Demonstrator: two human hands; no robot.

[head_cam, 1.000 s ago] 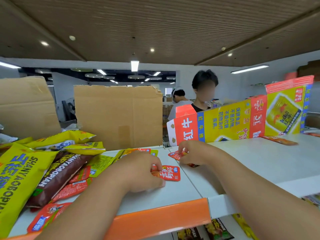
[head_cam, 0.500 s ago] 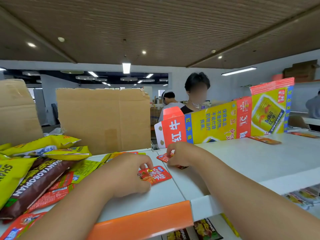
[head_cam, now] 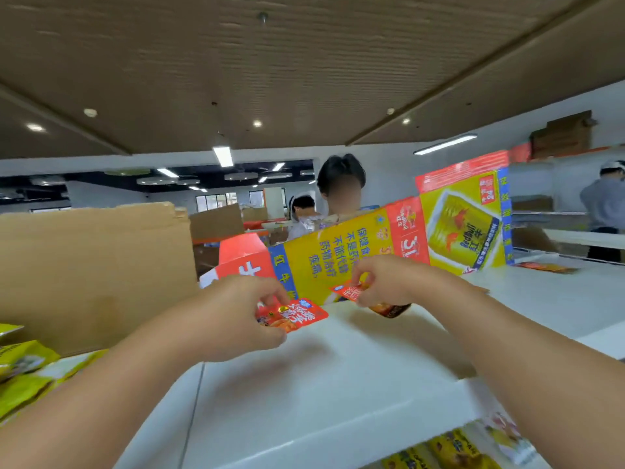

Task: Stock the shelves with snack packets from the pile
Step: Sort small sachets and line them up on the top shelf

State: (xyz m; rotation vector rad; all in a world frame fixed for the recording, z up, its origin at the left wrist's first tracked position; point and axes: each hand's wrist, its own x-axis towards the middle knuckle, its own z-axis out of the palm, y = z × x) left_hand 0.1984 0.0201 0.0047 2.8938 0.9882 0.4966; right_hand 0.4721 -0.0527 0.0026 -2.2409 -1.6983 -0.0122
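Observation:
My left hand [head_cam: 236,316] pinches a small red snack packet [head_cam: 294,316], lifted just above the white top shelf [head_cam: 338,384]. My right hand [head_cam: 389,282] grips another small red packet [head_cam: 350,292], with a dark packet end [head_cam: 390,309] showing under its fingers. Both hands are near the middle of the view, close together. The pile of yellow packets [head_cam: 20,370] lies at the far left edge, mostly out of frame.
A flattened red and yellow carton [head_cam: 389,245] stands behind my hands. Brown cardboard sheets [head_cam: 94,265] stand at the left. A person [head_cam: 341,191] stands beyond the shelf, another at the far right [head_cam: 605,208]. Yellow packets [head_cam: 449,451] fill the shelf below.
Both hands have lifted their red packets off the shelf and moved right. The view has swung right, so the pile has slid toward the left edge.

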